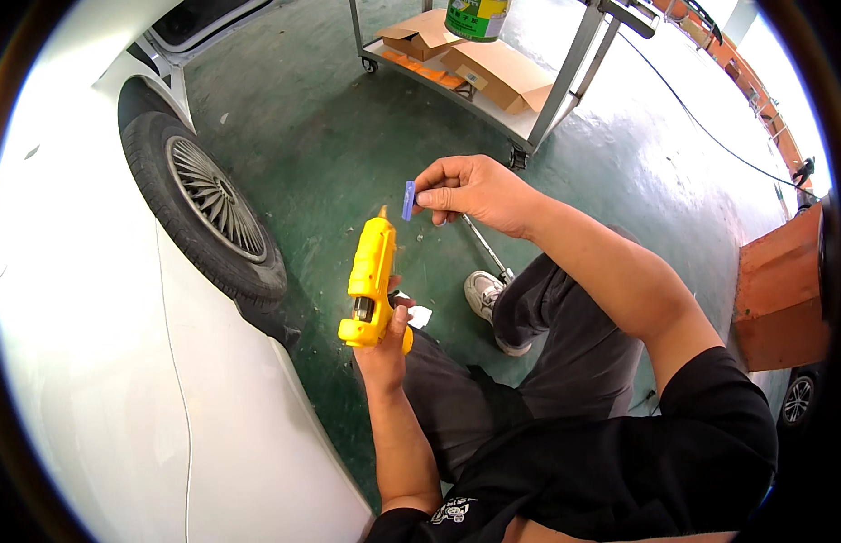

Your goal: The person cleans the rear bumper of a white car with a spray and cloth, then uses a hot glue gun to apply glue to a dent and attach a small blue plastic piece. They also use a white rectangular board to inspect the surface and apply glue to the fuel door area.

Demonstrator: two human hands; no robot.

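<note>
A yellow hot glue gun [373, 271] is gripped in my left hand [384, 353], its nozzle pointing up and away from me. My right hand [461, 192] pinches a small purple-blue plastic tab [409, 201] between thumb and fingertips. The tab hovers just right of the glue gun's nozzle, with a small gap between them. Both hands are in the air over the floor, to the right of a white car [104, 362]. My left fingers are partly hidden behind the gun's handle.
The car's wheel [212, 195] stands at the upper left. A wheeled metal cart [552, 90] at the back carries cardboard boxes [497, 72] and a green can [477, 20]. A metal rod [484, 244] is near my shoe [483, 294]. An orange block-like structure [778, 290] stands at the right.
</note>
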